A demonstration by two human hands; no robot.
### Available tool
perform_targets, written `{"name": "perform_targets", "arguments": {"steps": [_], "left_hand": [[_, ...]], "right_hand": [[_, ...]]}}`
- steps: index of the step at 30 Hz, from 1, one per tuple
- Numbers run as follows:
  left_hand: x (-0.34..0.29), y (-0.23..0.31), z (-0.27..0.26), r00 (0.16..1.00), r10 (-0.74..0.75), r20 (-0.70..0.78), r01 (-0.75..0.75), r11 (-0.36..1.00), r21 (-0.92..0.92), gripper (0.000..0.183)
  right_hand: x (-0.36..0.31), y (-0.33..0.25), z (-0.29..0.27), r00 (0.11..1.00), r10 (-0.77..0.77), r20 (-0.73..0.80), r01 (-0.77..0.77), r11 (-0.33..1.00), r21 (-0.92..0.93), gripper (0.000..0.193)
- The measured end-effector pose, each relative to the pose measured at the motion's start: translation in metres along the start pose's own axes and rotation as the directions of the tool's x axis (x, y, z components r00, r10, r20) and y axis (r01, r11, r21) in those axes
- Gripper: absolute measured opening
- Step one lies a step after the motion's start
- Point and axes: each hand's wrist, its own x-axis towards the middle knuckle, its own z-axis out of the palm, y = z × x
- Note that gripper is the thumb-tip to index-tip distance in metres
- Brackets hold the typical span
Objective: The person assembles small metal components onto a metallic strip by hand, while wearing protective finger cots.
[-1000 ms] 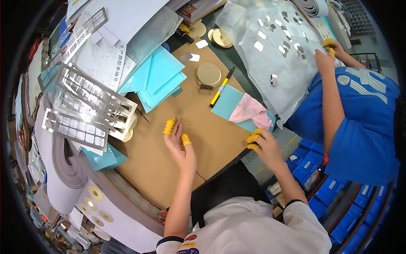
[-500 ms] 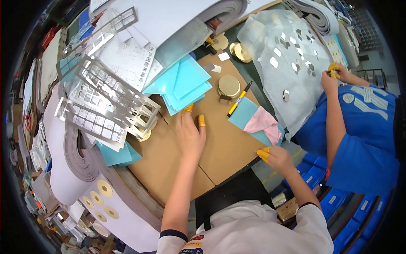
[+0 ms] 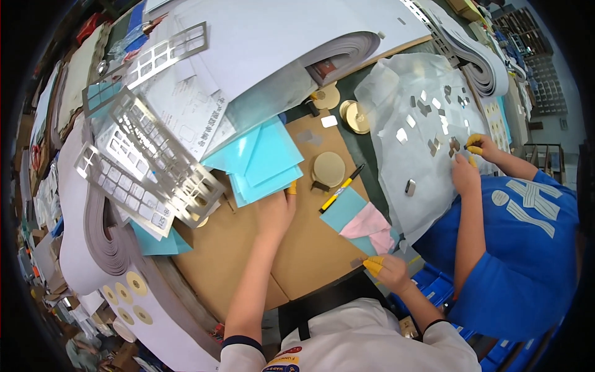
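Note:
My left hand (image 3: 276, 212) reaches under the near edge of a pile of light blue sheets (image 3: 265, 162). Most of its fingers are hidden there; one finger with a yellow cot shows at the sheets' right edge. Near the front edge of the brown cardboard (image 3: 319, 248), my right hand (image 3: 392, 273) is closed, its yellow-cotted fingertips pinching a small thin grey plate (image 3: 356, 263). A pink cloth (image 3: 370, 227) lies on a blue sheet (image 3: 343, 209) just beyond that hand. Left of the cloth, a yellow and black marker (image 3: 342, 188) rests beside a round gold-coloured disc (image 3: 328, 169).
Metal frames with rectangular openings (image 3: 149, 161) overlap papers at the left. Rolled white sheeting (image 3: 102, 229) bulges along the left side. At the right, a co-worker in a blue shirt (image 3: 514, 242) handles small plates over a translucent sheet (image 3: 387, 105). Blue bins (image 3: 443, 291) stand below.
My left hand has slid under the blue sheets, hiding most fingers. My right hand now shows a small grey plate at its fingertips. The co-worker's hands moved over the small plates. The view has shifted.

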Motion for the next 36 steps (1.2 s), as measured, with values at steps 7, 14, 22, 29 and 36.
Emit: {"name": "perform_targets", "arguments": {"steps": [7,14,22,29,36], "left_hand": [[0.029,0.015,0.002,0.994,0.11,-0.013,-0.11,0.994,-0.02,0.036],[0.051,0.031,0.0,0.995,0.07,0.07,-0.08,0.986,0.147,0.044],[0.062,0.026,0.022,0.997,0.08,-0.014,-0.076,0.978,0.196,0.053],[0.069,0.028,0.01,0.996,0.074,-0.051,-0.071,0.995,0.063,0.054],[0.074,0.028,0.004,0.99,0.121,-0.079,-0.124,0.992,-0.032,0.051]], "right_hand": [[0.015,-0.006,-0.009,0.974,0.15,-0.167,-0.142,0.988,0.06,0.017],[0.187,0.031,-0.01,0.794,0.472,-0.383,-0.382,0.877,0.291,0.024],[0.277,0.08,0.015,0.937,0.323,-0.135,-0.349,0.89,-0.292,0.013],[0.261,0.081,0.017,0.908,0.395,-0.137,-0.41,0.906,-0.103,0.015],[0.244,0.069,0.006,0.888,0.436,-0.146,-0.433,0.9,0.048,0.027]]}}
